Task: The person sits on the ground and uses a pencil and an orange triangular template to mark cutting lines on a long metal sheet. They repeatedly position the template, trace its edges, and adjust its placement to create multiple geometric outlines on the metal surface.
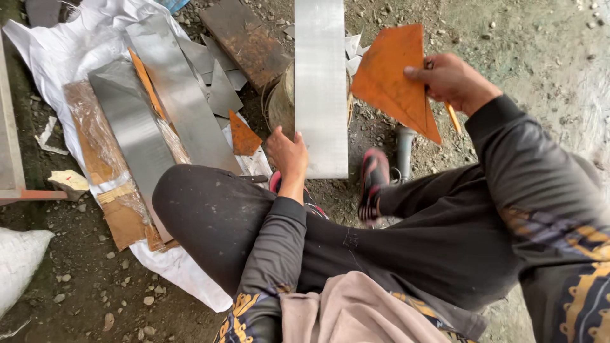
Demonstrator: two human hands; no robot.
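My right hand (452, 79) grips a rusty orange triangular metal plate (393, 79) by its right edge and also pinches a yellow pencil (452, 116); the plate is lifted above the ground. My left hand (289, 155) rests against the lower left edge of a long shiny steel strip (321, 86) that runs away from me over a round wooden block (279, 105). My fingers curl at the strip's side. My knees and a red-and-black shoe (373, 181) sit just below the strip.
Several steel strips (175, 95) and a small rusty triangle (244, 136) lie on a white plastic sheet (63, 47) to the left. A rusty flat plate (244, 41) lies at the top. A grey tool (405, 152) lies by the shoe. Gravel covers the ground.
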